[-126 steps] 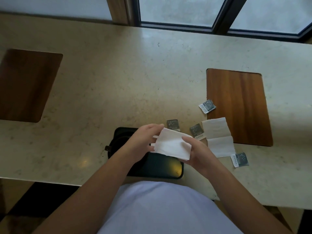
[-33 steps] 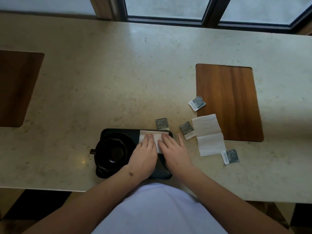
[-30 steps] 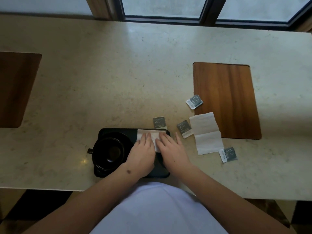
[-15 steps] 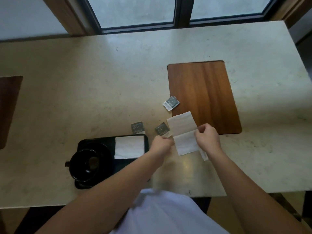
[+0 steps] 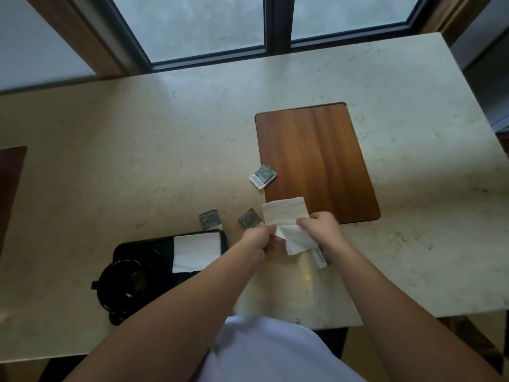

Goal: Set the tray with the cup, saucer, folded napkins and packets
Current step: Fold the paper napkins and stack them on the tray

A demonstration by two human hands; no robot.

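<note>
A black tray (image 5: pixel 223 238) lies near the table's front edge. On its left stands a black cup (image 5: pixel 122 282) on a saucer, and a folded white napkin (image 5: pixel 196 251) lies on its right part. To the right of the tray, my left hand (image 5: pixel 257 239) and my right hand (image 5: pixel 321 227) pinch a second white napkin (image 5: pixel 286 216) at its crease and lift its near half. Grey packets lie loose on the table: one (image 5: pixel 210 218) behind the tray, one (image 5: pixel 249 218) beside my left hand, one (image 5: pixel 262 176) at the wooden inlay's edge, one (image 5: pixel 319 257) partly under my right hand.
A wooden inlay (image 5: pixel 314 164) is set in the pale stone table (image 5: pixel 137 161) at the right, another inlay (image 5: pixel 11 188) at the far left edge. A window frame (image 5: pixel 278 23) runs along the back. The table ends at the right near a dark gap.
Both hands left the folded napkin on the tray and moved right to the second napkin. They now grip it and its near half has lifted. My view swung to the right.
</note>
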